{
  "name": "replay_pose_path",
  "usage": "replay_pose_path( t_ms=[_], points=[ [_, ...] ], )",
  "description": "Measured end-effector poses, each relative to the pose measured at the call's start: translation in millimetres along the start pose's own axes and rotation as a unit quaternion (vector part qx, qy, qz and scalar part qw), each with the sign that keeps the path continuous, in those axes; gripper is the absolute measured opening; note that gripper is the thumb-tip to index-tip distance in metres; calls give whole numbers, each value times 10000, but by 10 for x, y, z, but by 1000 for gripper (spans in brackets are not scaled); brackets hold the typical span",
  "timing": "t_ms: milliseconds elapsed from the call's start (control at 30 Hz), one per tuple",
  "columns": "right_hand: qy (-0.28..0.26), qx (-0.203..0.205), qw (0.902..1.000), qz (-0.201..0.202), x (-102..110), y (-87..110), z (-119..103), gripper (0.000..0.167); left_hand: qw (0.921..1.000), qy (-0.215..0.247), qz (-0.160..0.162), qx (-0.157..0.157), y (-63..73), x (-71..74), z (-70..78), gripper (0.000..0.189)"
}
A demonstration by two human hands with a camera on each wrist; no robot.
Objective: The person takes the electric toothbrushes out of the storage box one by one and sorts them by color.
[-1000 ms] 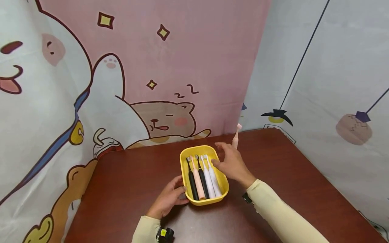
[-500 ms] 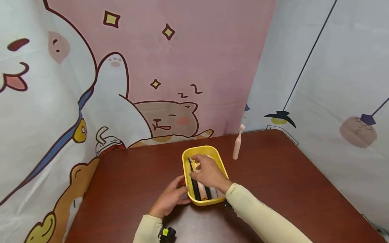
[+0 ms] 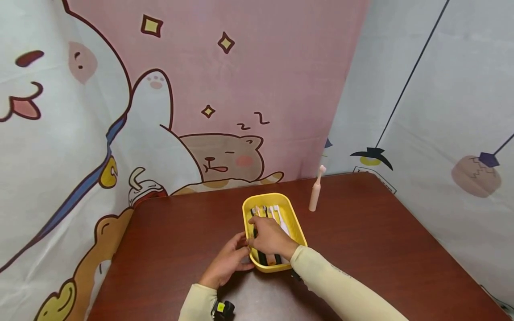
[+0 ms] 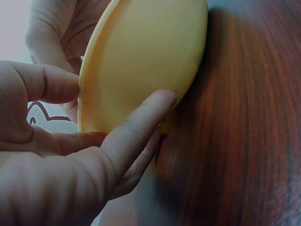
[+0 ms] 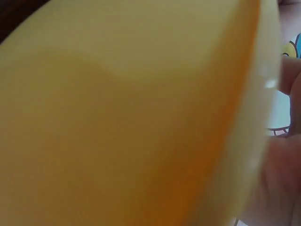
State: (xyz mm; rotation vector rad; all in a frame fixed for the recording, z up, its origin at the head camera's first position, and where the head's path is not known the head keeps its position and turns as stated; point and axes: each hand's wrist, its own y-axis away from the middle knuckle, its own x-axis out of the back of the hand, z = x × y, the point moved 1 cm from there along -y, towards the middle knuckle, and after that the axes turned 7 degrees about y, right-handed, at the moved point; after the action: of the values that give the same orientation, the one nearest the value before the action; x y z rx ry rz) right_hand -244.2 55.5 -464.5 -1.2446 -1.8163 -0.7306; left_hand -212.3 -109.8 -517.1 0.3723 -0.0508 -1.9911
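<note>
A yellow plastic tray (image 3: 297, 227) holds several electric toothbrushes side by side, among them a black toothbrush (image 3: 262, 259) by the left wall, a pink toothbrush (image 3: 271, 260) and a white toothbrush (image 3: 283, 225). My left hand (image 3: 225, 264) holds the tray's left side; in the left wrist view its fingers (image 4: 136, 127) lie against the outer wall and rim. Inside the tray, over the handles, is my right hand (image 3: 271, 237), with index finger and thumb near the leftmost black toothbrush. Its grip is hidden. The tray wall (image 5: 117, 117) fills most of the right wrist view.
A pink electric toothbrush (image 3: 315, 196) stands upright on the dark red wooden table (image 3: 361, 232), behind and right of the tray. Cartoon-printed cloth (image 3: 281, 89) hangs beyond the table's far edge and right side.
My right hand has moved left from beside the upright pink toothbrush, over the tray, then a little down towards its left side. My left hand stays at the tray. The view shifts slightly.
</note>
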Motion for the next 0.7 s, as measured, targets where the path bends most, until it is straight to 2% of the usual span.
replay_pose_path(
  t_ms=[200, 500, 600, 700],
  points=[
    [236, -118, 9990, -360, 37, -31, -98, 59, 10000, 34, -25, -79, -4, 9, -4, 69],
    [471, -279, 9959, -719, 61, -51, -207, 14, 9999, 80, -78, -98, -24, -7, -35, 68],
    [620, -288, 9943, -815, 66, -64, -214, 10, 9999, 62, -78, -88, -27, -19, -29, 68],
    [652, -295, 9929, -952, 71, -82, -235, 15, 9999, 20, -79, -114, -24, -26, -25, 68]
  ],
)
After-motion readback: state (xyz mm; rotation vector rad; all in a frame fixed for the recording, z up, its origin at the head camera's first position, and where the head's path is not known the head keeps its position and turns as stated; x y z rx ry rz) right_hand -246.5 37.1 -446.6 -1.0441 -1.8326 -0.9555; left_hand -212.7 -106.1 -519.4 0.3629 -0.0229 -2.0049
